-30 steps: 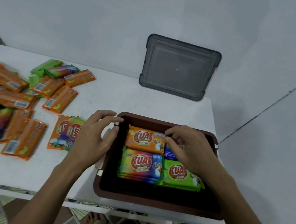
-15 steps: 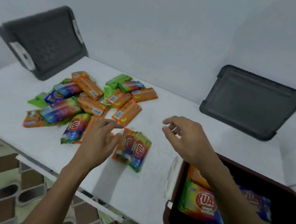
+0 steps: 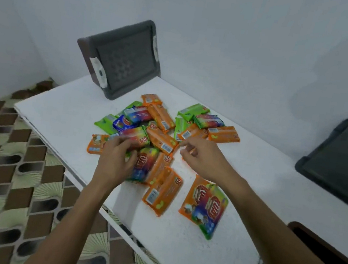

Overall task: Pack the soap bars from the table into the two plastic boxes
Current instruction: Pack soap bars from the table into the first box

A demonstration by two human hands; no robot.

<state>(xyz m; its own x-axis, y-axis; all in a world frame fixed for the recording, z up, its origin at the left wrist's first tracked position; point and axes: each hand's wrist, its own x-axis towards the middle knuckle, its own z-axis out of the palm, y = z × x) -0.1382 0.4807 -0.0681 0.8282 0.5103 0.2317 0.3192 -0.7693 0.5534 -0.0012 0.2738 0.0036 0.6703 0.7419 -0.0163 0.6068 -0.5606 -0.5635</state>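
Note:
Several wrapped soap bars [image 3: 160, 140] in orange, green, blue and rainbow wrappers lie in a loose pile in the middle of the white table [image 3: 207, 250]. My left hand [image 3: 116, 159] lies on the pile's near left side, its fingers and thumb touching rainbow bars [image 3: 142, 168]. Fingers loosely curled and holding nothing, my right hand [image 3: 200, 158] hovers over the pile's right side. Two bars [image 3: 204, 204] lie side by side nearer to me, and an orange bar [image 3: 162, 191] lies to their left. Only a corner of the brown box [image 3: 318, 246] shows at the right edge.
A second box [image 3: 122, 61] leans tilted against the wall at the table's far left corner. At the far right, a dark grey lid [image 3: 344, 162] leans on the wall. The table's left edge drops to a patterned tile floor [image 3: 4, 174].
The view has swung left, away from the brown box toward the pile. Both hands left the box and moved over the loose bars; the left one now touches them.

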